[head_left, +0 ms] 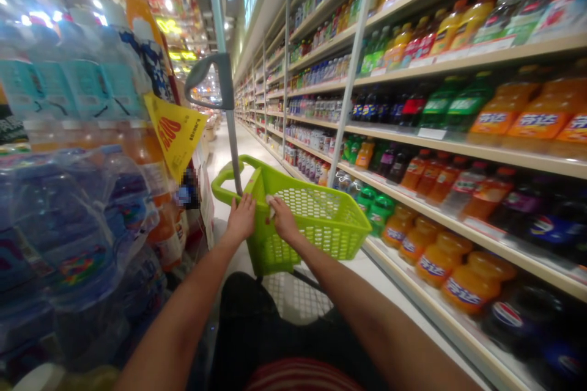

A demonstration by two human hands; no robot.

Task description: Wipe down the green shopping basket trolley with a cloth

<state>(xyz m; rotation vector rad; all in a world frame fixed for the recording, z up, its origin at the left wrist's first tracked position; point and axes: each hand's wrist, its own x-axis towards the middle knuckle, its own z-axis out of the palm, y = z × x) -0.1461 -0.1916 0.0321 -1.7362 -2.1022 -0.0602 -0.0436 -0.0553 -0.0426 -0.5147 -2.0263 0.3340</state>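
Observation:
A lime-green shopping trolley basket with perforated sides stands in front of my knees. A grey pole topped by a looped handle rises from its left end. My left hand lies against the green end panel close to the pole's foot, fingers stretched out. Just to the right, my right hand is closed at the basket's near rim, pinching a small white wipe, mostly covered by the fingers. Both arms reach forward over my dark trousers.
Shelves of drinks line the right side, with large orange soda bottles on the lowest level. Shrink-wrapped water bottles are stacked close on my left. A yellow price sign sticks out there. The pale-floored aisle runs ahead.

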